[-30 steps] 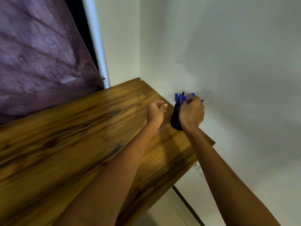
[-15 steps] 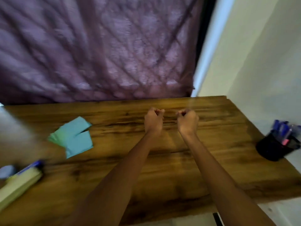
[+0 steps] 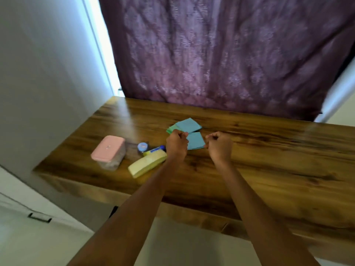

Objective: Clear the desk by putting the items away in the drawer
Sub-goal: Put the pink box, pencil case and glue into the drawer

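Both my fists are held above the wooden desk (image 3: 269,160). My left hand (image 3: 176,144) and my right hand (image 3: 219,146) have their fingers curled and hold nothing. Between and just beyond them lie blue and green paper squares (image 3: 189,125), one blue sheet (image 3: 196,140) partly hidden by my hands. Left of my left hand lie a pale yellow case (image 3: 147,163), a blue and yellow pen or glue stick (image 3: 156,150), a small blue-lidded jar (image 3: 142,147) and a clear box with a pink lid (image 3: 108,151).
A purple curtain (image 3: 221,54) hangs behind the desk. A white wall (image 3: 38,73) closes the left side. Below the desk at the lower left is a white cabinet front with a dark handle (image 3: 39,217). The desk's front edge (image 3: 192,212) runs across my forearms.
The view has swung left, from the pen holder at the right end to the desk's left part. My right hand let go of the pen holder; both fists stayed curled throughout.
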Action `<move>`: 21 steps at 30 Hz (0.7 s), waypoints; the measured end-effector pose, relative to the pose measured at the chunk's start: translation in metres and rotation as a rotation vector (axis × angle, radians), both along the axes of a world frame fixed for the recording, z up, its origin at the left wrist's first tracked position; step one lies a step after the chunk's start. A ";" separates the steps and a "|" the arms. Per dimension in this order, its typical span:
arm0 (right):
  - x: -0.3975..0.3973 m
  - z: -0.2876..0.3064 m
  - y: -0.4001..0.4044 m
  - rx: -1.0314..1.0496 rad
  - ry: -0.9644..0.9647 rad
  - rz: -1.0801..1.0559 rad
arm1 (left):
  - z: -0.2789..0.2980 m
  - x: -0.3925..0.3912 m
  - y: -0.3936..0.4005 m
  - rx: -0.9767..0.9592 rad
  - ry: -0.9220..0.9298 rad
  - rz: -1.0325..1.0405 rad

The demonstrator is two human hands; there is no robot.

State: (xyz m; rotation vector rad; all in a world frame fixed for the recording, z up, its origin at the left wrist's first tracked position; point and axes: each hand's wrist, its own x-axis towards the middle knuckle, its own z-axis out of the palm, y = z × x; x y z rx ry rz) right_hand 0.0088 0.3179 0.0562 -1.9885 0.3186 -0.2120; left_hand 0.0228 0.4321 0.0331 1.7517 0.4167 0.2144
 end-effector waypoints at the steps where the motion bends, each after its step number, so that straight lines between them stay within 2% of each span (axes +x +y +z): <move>1: -0.003 0.000 0.014 0.012 0.012 0.020 | -0.002 -0.003 0.014 0.024 -0.003 0.020; 6: -0.007 -0.003 0.065 -0.013 0.029 0.119 | -0.022 -0.001 0.069 0.035 -0.004 0.064; 12: 0.008 -0.003 0.105 -0.057 0.095 0.213 | -0.006 -0.011 0.106 -0.017 0.005 0.137; 18: 0.007 -0.005 0.147 -0.079 0.103 0.333 | 0.008 -0.030 0.152 0.178 -0.077 0.136; 21: -0.003 -0.003 0.165 -0.078 0.104 0.390 | 0.008 -0.040 0.176 0.187 -0.126 0.189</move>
